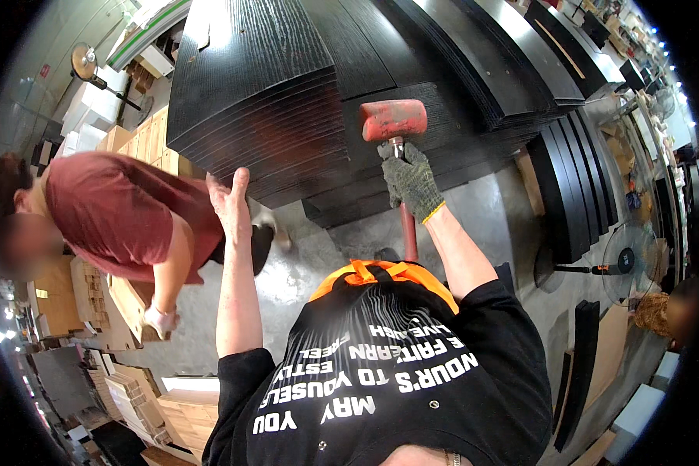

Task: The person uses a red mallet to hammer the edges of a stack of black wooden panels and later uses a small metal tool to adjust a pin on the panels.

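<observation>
My right hand (413,182), in a grey knit work glove with a yellow cuff edge, is closed around the shaft of a mallet, just under its head. The mallet (396,119) has a scuffed red head, and its red handle runs back toward my waist. Black wood-grain panels (256,70) are piled in a tall stack ahead of me. Beside this stack's near left edge is my bare left hand (231,203), its thumb raised apart from the fingers and nothing in it. Whether it touches the panels I cannot tell.
A person in a dark red shirt (120,213) bends close on my left, near wooden boxes (151,144). More black panel stacks (489,54) extend right. Narrow black boards (571,186) and a fan (625,264) stand to the right. Grey floor (295,291) lies below.
</observation>
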A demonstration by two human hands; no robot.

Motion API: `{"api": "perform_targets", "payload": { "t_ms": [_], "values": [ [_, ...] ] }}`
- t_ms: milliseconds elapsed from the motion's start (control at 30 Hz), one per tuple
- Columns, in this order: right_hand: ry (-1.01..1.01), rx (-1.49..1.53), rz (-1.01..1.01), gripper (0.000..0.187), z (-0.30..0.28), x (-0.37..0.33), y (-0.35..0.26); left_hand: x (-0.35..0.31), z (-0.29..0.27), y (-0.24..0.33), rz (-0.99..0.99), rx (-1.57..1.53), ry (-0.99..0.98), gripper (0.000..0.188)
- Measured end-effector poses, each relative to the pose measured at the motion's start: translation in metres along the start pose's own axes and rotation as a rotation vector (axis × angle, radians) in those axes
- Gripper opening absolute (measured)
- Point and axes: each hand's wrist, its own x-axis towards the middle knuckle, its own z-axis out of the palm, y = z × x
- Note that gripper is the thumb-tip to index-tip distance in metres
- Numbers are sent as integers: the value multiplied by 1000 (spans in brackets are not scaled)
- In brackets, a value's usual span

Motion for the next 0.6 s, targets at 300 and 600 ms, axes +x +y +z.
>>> {"api": "perform_targets", "payload": {
  "t_ms": [300, 600],
  "values": [
    [15, -109, 23, 18, 14, 1, -17, 6, 13, -7, 2, -50, 101, 58],
    [-27, -215, -16, 20, 8, 8, -13, 5, 12, -10, -52, -62, 120, 59]
  ]
}}
